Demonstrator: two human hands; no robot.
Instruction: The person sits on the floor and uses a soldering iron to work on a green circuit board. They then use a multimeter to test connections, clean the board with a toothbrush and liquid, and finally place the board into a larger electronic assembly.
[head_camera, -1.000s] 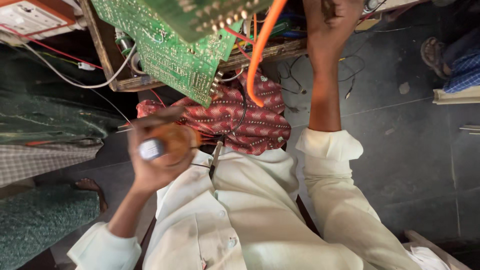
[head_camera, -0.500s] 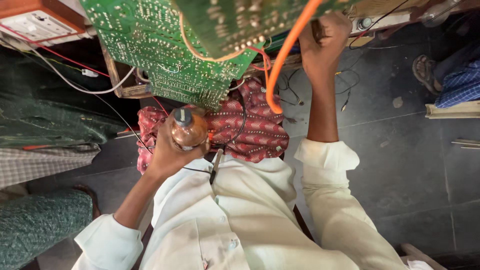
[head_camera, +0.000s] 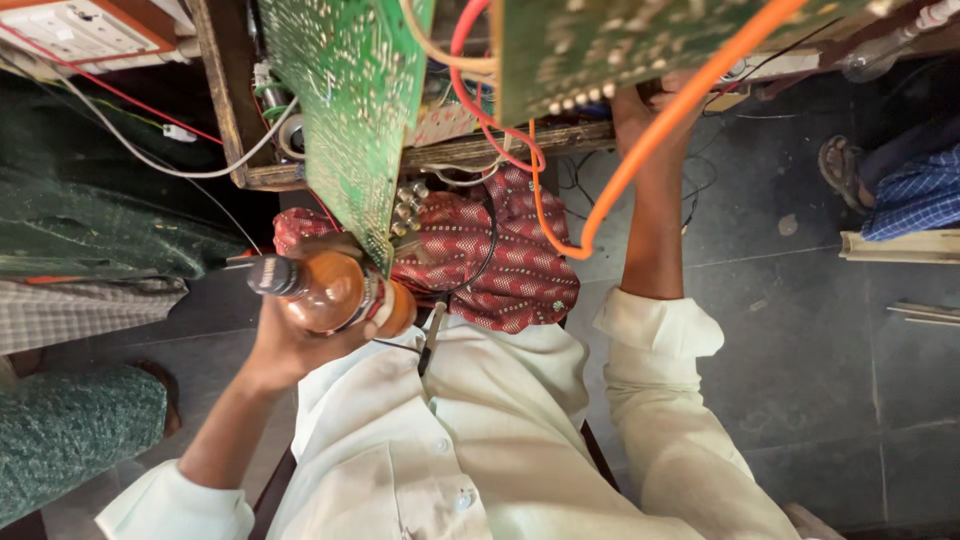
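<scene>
Your left hand (head_camera: 300, 335) is gripping an amber bottle (head_camera: 325, 292) just under the edge of a green circuit board (head_camera: 345, 110). Your right hand (head_camera: 650, 105) is reaching up beneath a second board (head_camera: 640, 40), beside an orange cable (head_camera: 640, 160).

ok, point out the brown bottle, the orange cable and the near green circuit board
brown bottle (head_camera: 325, 292), head view, on its amber body, held in the left hand (head_camera: 285, 345).
orange cable (head_camera: 655, 135), head view, on the straight run.
green circuit board (head_camera: 345, 110), head view, on its solder side, above the bottle.
</scene>
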